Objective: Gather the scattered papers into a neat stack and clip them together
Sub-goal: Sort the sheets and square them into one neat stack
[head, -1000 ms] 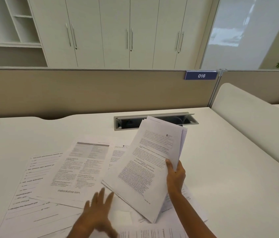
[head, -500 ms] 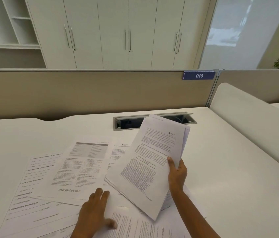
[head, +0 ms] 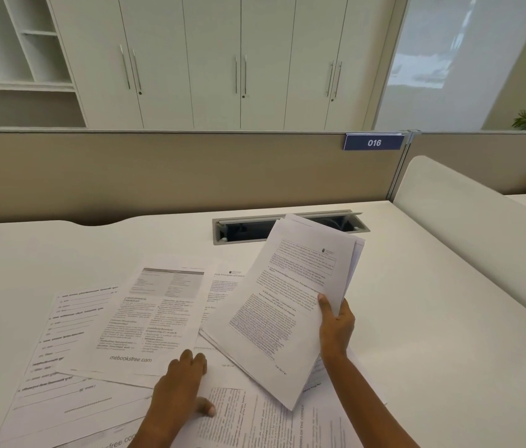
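My right hand (head: 336, 328) grips a small bundle of printed sheets (head: 290, 305) by its right edge, tilted up off the white desk (head: 432, 334). My left hand (head: 180, 386) lies flat on the loose papers near the front, fingers together, thumb resting on a text sheet (head: 264, 421). More sheets lie spread on the desk: a page marked "mebooksfree.com" (head: 155, 318), a form with lined fields (head: 61, 360) at the left, and a partly covered page (head: 222, 286) behind the held bundle. No clip is in view.
A cable slot (head: 248, 227) with an open flap sits at the back of the desk. A beige partition (head: 174, 176) with a "016" sign (head: 374, 142) stands behind it. A white side panel (head: 468, 234) rises at the right.
My left hand has slid forward and left over the loose papers, drawing a text sheet into view beneath it. The held bundle has stayed nearly in place in my right hand.
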